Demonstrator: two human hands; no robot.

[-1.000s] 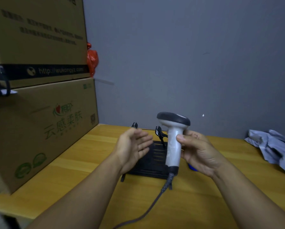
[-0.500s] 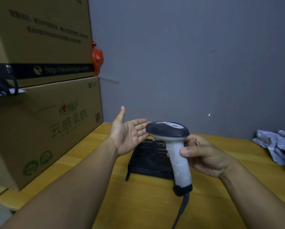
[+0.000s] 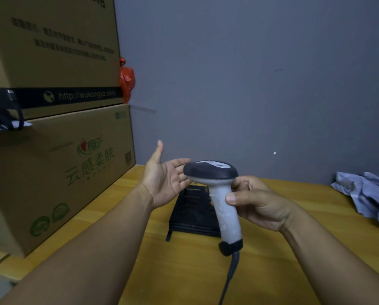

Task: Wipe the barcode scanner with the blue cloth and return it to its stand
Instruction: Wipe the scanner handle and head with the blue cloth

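Wooden table (image 3: pixel 190 274), yellow-orange grain, runs to the grey wall. Left: two stacked cardboard boxes (image 3: pixel 58 172), lower one resting on the tabletop. Centre, far: black stand (image 3: pixel 193 214) flat on the surface. Far right: crumpled grey-blue fabric (image 3: pixel 369 192) lying at the edge.

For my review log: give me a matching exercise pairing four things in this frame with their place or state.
1. barcode scanner
2. left hand
3. black stand
4. red bag

A. open, palm up, empty
B. on the table behind the scanner
C. gripped by the right hand
D. behind the stacked cartons

Pairs: 1-C, 2-A, 3-B, 4-D
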